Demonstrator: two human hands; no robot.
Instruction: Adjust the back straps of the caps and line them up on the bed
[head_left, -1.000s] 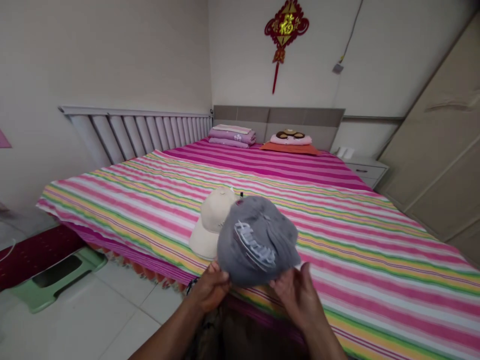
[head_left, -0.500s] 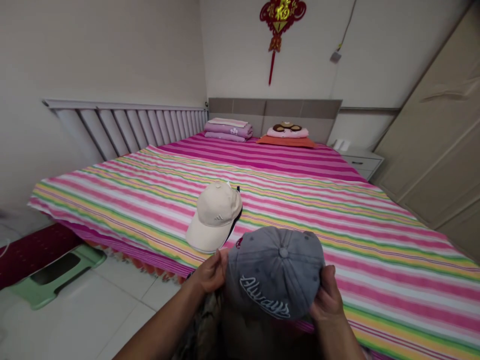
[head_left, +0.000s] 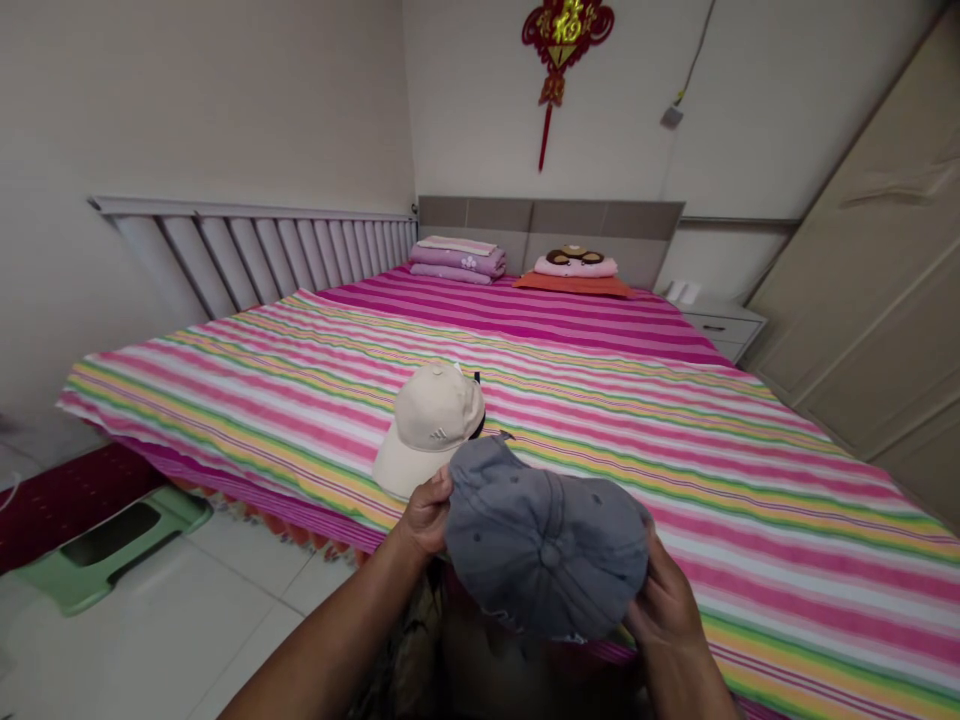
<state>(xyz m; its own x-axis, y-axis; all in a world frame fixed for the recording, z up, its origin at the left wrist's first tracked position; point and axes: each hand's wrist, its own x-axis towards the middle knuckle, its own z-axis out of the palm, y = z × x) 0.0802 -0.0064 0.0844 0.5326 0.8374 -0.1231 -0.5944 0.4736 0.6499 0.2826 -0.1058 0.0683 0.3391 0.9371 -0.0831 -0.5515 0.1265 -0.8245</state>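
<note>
A grey baseball cap (head_left: 551, 535) is held up in front of me, its crown and top button facing me and its lettering mostly turned under at the bottom edge. My left hand (head_left: 430, 510) grips its left side, thumb on the outside. On the opposite side my right hand (head_left: 664, 590) is closed on the edge, with some fingers hidden behind the fabric. Just beyond my left hand, a cream baseball cap (head_left: 435, 415) lies on the striped sheet (head_left: 262, 385), its brim pointing toward me and to the left.
Folded purple bedding (head_left: 457, 262) and a pink-and-orange pile (head_left: 574, 275) sit by the headboard (head_left: 600, 230). White rails (head_left: 285, 250) run along the left. A green stool (head_left: 120, 550) stands on the tiled floor, and a nightstand (head_left: 724, 325) is at the right.
The grey cap has tipped, so its lettering has swung down and nearly out of sight while its far edge rises. Both hands keep hold. The cream cap stays in place.
</note>
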